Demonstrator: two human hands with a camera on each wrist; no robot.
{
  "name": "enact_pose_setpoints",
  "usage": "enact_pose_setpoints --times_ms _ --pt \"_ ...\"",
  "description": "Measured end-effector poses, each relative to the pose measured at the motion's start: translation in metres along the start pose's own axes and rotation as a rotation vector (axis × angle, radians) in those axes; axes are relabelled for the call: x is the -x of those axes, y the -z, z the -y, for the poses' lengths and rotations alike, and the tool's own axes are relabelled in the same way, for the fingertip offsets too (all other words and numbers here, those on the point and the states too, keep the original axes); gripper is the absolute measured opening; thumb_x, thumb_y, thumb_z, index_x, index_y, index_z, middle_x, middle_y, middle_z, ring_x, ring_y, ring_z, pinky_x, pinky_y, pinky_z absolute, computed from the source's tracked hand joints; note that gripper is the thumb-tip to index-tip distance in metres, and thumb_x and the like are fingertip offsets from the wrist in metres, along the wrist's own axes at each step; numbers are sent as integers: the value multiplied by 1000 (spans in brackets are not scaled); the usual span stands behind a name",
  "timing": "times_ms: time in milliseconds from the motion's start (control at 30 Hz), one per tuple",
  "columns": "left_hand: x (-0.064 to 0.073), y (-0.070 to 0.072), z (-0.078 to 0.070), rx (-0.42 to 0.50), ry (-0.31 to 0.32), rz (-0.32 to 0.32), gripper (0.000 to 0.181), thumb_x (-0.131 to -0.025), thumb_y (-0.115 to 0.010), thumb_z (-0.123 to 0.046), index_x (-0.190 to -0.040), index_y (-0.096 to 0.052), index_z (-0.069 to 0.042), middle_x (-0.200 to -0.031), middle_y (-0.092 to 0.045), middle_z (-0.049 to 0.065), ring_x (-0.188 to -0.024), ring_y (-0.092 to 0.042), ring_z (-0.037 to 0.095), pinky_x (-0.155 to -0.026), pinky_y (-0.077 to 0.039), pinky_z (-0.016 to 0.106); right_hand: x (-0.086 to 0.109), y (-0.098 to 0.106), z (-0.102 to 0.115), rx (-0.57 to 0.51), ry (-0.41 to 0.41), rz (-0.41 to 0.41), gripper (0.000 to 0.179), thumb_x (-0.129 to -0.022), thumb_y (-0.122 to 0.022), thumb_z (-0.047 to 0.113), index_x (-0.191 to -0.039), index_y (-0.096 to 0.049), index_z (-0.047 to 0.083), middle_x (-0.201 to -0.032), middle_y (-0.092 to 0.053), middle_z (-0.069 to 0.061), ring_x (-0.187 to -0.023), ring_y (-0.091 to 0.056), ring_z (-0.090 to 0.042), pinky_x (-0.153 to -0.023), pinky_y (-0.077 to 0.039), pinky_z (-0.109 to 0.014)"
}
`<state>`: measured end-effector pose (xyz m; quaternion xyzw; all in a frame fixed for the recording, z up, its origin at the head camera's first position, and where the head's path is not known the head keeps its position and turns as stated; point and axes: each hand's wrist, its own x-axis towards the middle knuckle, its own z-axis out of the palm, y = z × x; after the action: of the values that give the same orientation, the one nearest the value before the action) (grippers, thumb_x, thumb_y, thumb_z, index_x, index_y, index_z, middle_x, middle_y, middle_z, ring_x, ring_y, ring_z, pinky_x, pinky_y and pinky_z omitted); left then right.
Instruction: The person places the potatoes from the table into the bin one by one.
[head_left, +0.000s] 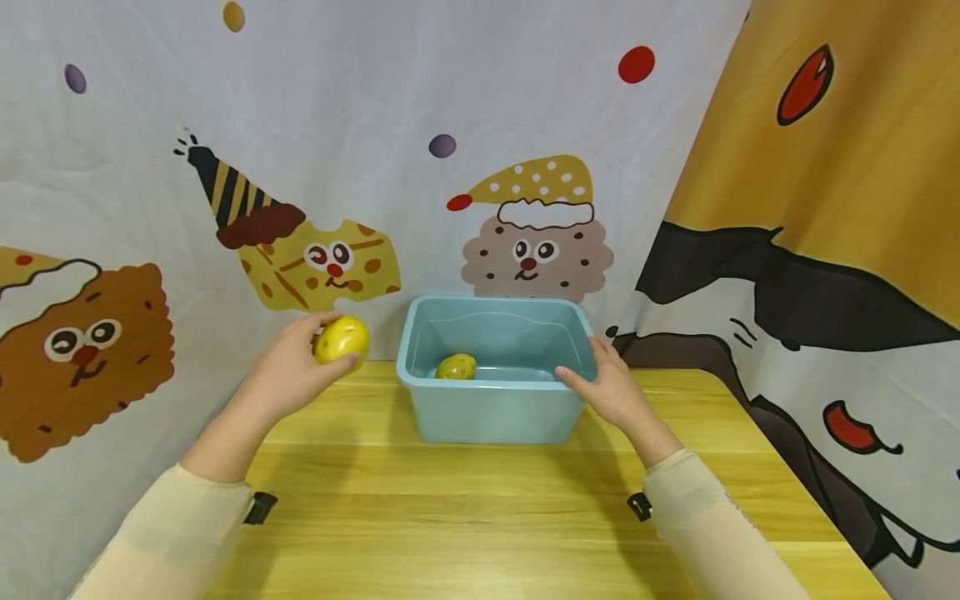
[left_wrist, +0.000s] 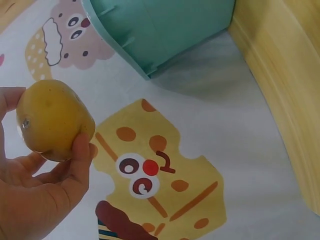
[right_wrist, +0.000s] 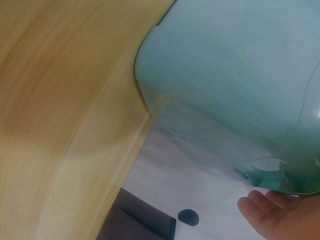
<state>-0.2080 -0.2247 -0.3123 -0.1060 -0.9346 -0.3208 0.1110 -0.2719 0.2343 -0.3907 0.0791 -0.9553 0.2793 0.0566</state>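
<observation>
My left hand [head_left: 288, 371] holds a yellow potato [head_left: 342, 339] between thumb and fingers, raised to the left of a light blue plastic bin [head_left: 495, 414]. The left wrist view shows the same potato [left_wrist: 55, 120] from behind, smooth with small dark eyes. Another potato [head_left: 456, 367] lies inside the bin toward its left. My right hand [head_left: 615, 387] holds the bin's front right corner, the thumb over the rim and the fingers along the outer right side. In the right wrist view, its fingertips [right_wrist: 257, 205] are right under the rim.
The bin stands at the back of a wooden table [head_left: 450, 517]. Behind hangs a white cloth [head_left: 337, 108] printed with cartoon biscuits and cheese. A yellow patterned cloth [head_left: 862, 167] hangs on the right, beyond the table's right edge.
</observation>
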Motion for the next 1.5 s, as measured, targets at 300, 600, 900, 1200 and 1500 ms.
enact_pose_setpoints --times_ms 300,600,900,1200,1500 --pt "-7 -2 -8 16 -21 -2 73 -93 -70 -40 -150 -39 -6 -142 -48 22 -109 -56 36 -82 -53 51 1 0 1 6 3 -2 109 -89 -48 76 -160 -11 3 -164 -11 -23 -146 -19 -50 -108 -24 -72" --pt "-14 -4 -16 9 -52 -9 67 -92 -71 -37 -146 -44 -8 -139 -51 19 -106 -57 34 -82 -53 50 1 0 3 -1 1 -5 106 -91 -51 72 -160 -12 2 -164 -12 -24 -145 -20 -51 -107 -25 -73" --pt "-23 -7 -25 25 -57 3 68 -92 -71 -35 -148 -44 -8 -141 -48 18 -109 -56 33 -85 -52 49 1 1 2 2 6 -6 108 -89 -49 75 -160 -12 2 -164 -13 -25 -146 -20 -50 -108 -24 -73" --pt "-31 -8 -30 27 -85 23 67 -91 -71 -36 -147 -45 -9 -139 -51 16 -107 -56 31 -83 -52 46 0 0 1 16 4 -2 109 -89 -48 77 -160 -12 2 -164 -13 -25 -146 -20 -50 -108 -24 -73" --pt "-39 -8 -35 18 -96 56 70 -91 -71 -36 -149 -43 -9 -142 -50 16 -103 -57 30 -80 -53 45 -1 0 0 24 6 -5 109 -89 -48 77 -160 -12 3 -164 -13 -25 -145 -21 -50 -108 -25 -73"
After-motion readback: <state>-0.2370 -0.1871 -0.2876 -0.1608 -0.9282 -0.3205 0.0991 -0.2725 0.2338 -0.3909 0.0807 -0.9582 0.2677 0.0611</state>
